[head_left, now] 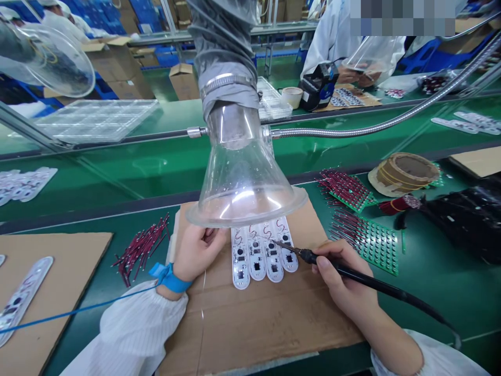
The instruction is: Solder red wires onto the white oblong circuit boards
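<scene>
Behind the clear hood (243, 180), 4 white boards (257, 255) lie partly hidden.

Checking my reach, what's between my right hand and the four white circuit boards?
The front of the soldering iron, above the cardboard sheet, in the head view.

soldering iron (310, 256): black handle. circuit boards (257, 261): white, patterned in black and dark red. wrist strap (176, 280): bright blue. sleeves (136, 324): white, fine ribbed lines. cardboard sheet (258, 324): brown. work surface (426, 292): dark green. loose wires (141, 250): dark red. panel (381, 244): lighter green, regular grid of pale dots. duct (225, 39): grey. funnel hood (242, 175): colourless, transparent.
</scene>
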### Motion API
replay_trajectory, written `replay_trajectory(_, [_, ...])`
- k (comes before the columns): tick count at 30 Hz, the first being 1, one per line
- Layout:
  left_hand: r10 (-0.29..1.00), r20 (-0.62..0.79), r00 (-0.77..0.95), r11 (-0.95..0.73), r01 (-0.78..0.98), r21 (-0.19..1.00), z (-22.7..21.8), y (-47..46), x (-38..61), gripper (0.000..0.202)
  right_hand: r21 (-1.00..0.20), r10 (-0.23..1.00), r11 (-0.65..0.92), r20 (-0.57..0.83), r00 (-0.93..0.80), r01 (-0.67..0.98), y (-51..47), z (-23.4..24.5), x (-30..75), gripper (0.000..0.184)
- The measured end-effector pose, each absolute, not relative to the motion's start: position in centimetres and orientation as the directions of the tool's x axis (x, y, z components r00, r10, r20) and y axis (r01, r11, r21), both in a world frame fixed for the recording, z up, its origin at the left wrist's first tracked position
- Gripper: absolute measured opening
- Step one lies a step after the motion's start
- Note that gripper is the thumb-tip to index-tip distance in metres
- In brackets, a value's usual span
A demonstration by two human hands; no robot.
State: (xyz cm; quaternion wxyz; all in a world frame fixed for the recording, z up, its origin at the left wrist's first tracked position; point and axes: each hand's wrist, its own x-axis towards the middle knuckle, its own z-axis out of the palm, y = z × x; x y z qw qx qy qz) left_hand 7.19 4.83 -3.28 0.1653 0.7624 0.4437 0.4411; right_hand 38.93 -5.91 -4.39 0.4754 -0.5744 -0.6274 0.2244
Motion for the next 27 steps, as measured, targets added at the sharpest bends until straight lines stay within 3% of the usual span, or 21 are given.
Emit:
replay_trajectory(11, [0.816, 0.531, 0.229, -0.567, 0.490, 0.662, -3.3, 4.8, 7.4, 0.032, -0.858, 0.917, 0.295, 0.378, 0.129, 0.421, -5.7, -4.0, 38.6, 0.022])
replay_trajectory(27, [0.809, 0.521, 0.271, -0.580, 0.504, 0.639, -3.0, 4.8, 7.5, 0.034, -0.823, 0.932, 0.303, 0.362, 0.032, 0.480, -5.0, -3.2, 38.2, 0.020])
